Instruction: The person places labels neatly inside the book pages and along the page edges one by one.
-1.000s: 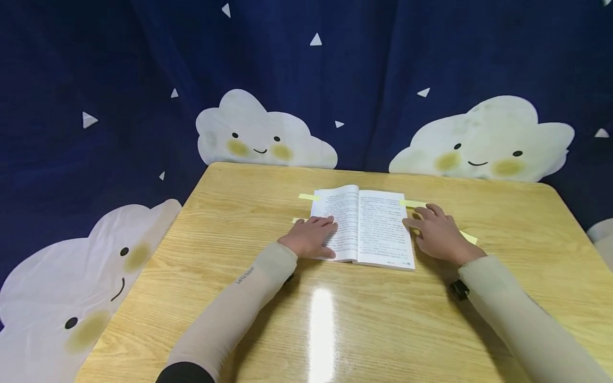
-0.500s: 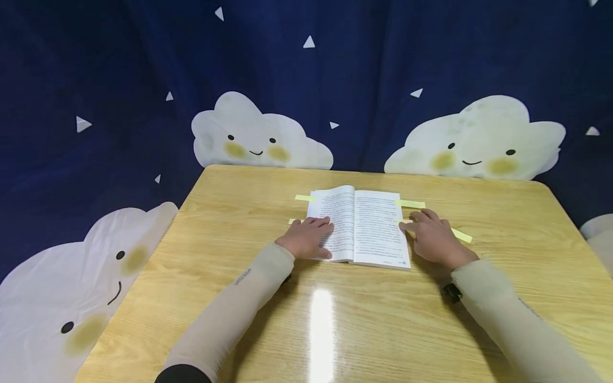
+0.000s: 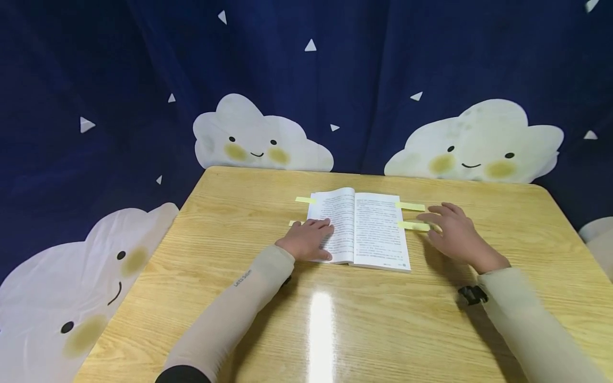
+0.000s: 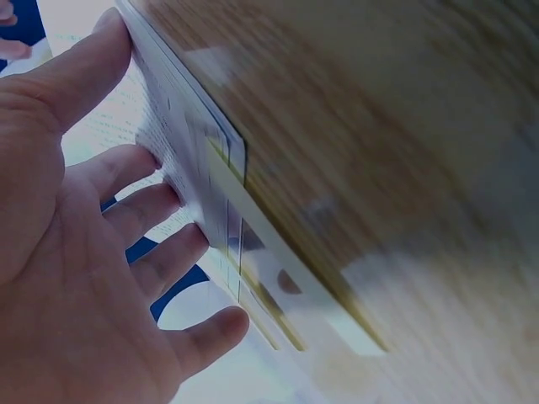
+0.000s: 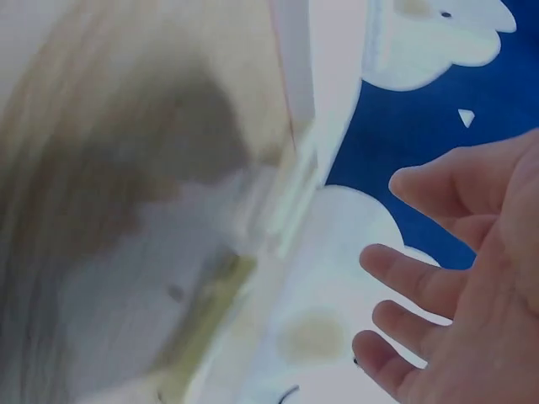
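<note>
An open book (image 3: pixel 379 234) with printed pages lies on the wooden table (image 3: pixel 383 319). My left hand (image 3: pixel 307 240) rests flat on the left page; its spread fingers show against the page in the left wrist view. Yellow sticky tabs stick out from both sides of the book, including an upper right tab (image 3: pixel 412 206) and a lower right tab (image 3: pixel 414 226). Just right of that lower tab, my right hand (image 3: pixel 455 234) hovers with loosely bent fingers and nothing visible between them. In the right wrist view its fingers (image 5: pixel 413 273) are apart from the book.
An upper left tab (image 3: pixel 305 200) juts over the table beside the left page. Behind the table hangs a dark blue curtain (image 3: pixel 356 80) printed with white clouds. A black wrist device (image 3: pixel 473 294) sits under the right sleeve.
My right hand has drawn back rightward from the book's edge, uncovering the lower right tab. A loose yellow strip seen earlier beyond it no longer shows. The left hand stays on the page.
</note>
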Demonstrator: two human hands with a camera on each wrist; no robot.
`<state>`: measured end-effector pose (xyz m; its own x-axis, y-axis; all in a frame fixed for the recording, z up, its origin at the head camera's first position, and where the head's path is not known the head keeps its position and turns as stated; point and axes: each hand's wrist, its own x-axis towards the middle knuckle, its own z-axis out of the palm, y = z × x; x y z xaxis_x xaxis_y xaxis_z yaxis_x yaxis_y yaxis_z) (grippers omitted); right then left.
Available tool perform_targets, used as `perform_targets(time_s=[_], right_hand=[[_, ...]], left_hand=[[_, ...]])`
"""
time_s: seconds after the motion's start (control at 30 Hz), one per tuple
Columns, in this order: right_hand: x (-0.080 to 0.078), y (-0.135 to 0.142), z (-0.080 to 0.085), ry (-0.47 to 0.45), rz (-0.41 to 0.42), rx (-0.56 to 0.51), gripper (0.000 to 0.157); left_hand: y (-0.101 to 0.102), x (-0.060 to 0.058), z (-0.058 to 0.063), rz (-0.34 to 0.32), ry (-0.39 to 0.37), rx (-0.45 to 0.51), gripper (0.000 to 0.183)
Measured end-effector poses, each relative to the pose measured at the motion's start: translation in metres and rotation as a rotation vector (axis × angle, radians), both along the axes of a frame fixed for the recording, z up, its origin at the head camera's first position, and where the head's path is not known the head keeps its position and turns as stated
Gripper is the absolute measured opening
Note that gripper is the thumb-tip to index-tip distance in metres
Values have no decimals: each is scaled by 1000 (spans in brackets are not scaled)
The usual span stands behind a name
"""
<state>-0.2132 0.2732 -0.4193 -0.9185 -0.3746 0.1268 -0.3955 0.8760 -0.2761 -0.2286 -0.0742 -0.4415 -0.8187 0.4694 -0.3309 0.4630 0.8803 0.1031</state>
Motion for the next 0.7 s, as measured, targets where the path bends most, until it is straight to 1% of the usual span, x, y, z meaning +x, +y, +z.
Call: perform_targets(time_s=[0.13, 0.37, 0.53, 0.7], right_hand=[[3, 15, 7, 13, -7, -27, 34], [12, 42, 10, -9, 6, -89, 25], [17, 60, 10, -6, -7, -83, 25], [20, 72, 7, 25, -18, -68, 23]], left_hand=[[0, 0, 1, 5, 7, 8, 77], [1, 0, 0, -4, -3, -2, 77], [1, 0, 0, -1, 7, -8, 77], [1, 1, 1, 4, 1, -16, 77]])
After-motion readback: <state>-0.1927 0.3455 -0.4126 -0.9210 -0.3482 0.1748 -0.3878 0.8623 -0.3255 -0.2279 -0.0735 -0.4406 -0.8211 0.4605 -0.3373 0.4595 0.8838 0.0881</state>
